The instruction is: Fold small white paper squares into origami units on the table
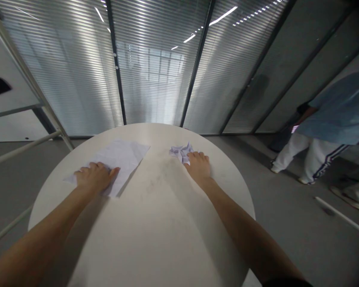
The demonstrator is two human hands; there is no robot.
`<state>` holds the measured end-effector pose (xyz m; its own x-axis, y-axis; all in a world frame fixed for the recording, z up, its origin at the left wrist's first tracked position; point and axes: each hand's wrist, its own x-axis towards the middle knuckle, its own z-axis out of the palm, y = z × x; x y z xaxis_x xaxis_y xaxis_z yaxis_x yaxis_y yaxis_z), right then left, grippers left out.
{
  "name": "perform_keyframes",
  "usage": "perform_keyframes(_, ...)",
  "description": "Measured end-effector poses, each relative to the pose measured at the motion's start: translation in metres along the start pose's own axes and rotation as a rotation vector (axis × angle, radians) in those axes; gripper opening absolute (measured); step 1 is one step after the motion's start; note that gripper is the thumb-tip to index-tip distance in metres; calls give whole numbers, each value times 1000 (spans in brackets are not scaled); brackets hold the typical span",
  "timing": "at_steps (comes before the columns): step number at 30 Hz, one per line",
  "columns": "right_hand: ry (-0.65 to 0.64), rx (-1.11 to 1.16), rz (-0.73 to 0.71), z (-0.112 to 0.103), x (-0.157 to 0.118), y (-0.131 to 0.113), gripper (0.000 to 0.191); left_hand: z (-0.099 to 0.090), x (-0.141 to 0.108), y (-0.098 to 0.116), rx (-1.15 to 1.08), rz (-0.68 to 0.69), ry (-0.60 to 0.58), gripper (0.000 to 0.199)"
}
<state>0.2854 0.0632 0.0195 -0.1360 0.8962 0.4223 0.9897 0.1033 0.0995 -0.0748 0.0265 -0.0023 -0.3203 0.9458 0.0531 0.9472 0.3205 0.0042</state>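
Note:
My left hand (pixel 94 175) lies on a creased sheet of white paper (pixel 127 153) at the left of a round white table (pixel 149 231). Its fingers are somewhat spread, with the thumb pointing right, and it presses on the sheet rather than grasping it. A smaller crumpled piece of paper (pixel 179 151) sits right of the middle, towards the far edge. Over its right side curls my right hand (pixel 200 165), the fingers closed on it and the fingertips partly hiding it. Both arms reach forward over the tabletop.
Grey smudges mark the table's middle. Beyond its far edge stand glass panels with blinds (pixel 152 79). A metal frame (pixel 42 95) is at the left. On the right, a person in a blue top (pixel 335 111) stands on the grey floor near a white bar (pixel 344 217).

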Motion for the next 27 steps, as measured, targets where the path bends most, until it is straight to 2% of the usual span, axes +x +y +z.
perform_keyframes(4, -13, -44, -21, 7, -4, 3, 17, -3, 8, 2, -2, 5, 24, 89)
perform_keyframes(7, -23, -30, -47, 7, -6, 3, 22, -11, 11, -2, 43, 33, 63, 84)
perform_keyframes(9, -11, -16, -68, 5, -7, 4, 27, -20, 8, 1, 71, 59, 130, 80)
perform_keyframes(12, 13, 26, -101, 4, -5, 7, 31, -38, -5, 22, 20, 157, 267, 74)
perform_keyframes(16, -30, 52, -112, 9, -5, 10, 22, -52, -28, 65, -113, 387, 306, 59)
perform_keyframes(18, -42, 54, -120, 11, -7, 11, 19, -46, -33, 79, -157, 535, 272, 53)
perform_keyframes(20, -49, 62, -135, 12, -9, 12, 17, -32, -30, 82, -156, 606, 219, 54)
perform_keyframes(24, -32, 205, -102, 10, -8, 12, 16, -1, -13, 65, -144, 605, 108, 59)
perform_keyframes(27, -10, 520, -57, 4, -3, 10, 17, 7, -4, 53, -194, 622, 26, 55)
